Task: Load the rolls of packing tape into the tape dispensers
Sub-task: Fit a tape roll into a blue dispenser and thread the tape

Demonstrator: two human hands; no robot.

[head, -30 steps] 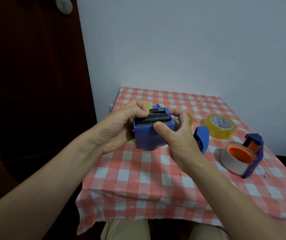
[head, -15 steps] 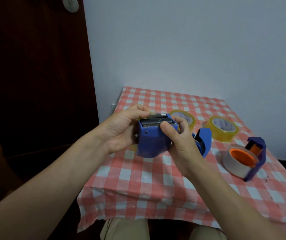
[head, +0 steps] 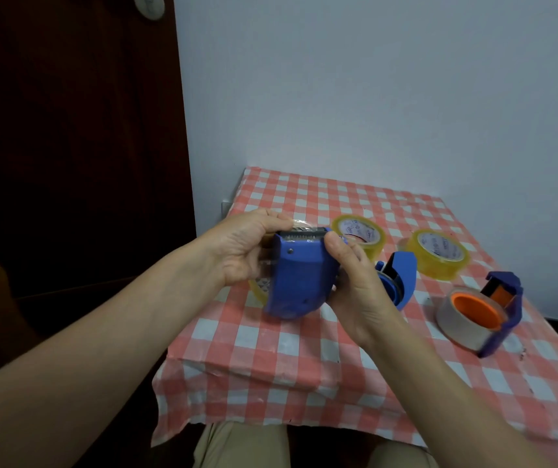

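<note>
Held in mid-air over the near left of the red-and-white checked tablecloth (head: 271, 349): a blue plastic tape dispenser (head: 299, 278). Gripped on its left side by the left hand (head: 244, 251), fingertips pinching the clear tape end (head: 299, 225) at the toothed blade. Clasped on its right side by the right hand (head: 358, 288), thumb on top. Behind, flat on the cloth: two yellowish tape rolls (head: 358, 234) (head: 438, 253).

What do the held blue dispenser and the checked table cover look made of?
The blue dispenser: probably moulded plastic, smooth matte shell; toothed top edge looks metal. The table cover: possibly thin plastic or paper, judging by stiff creases at the fold.
</note>
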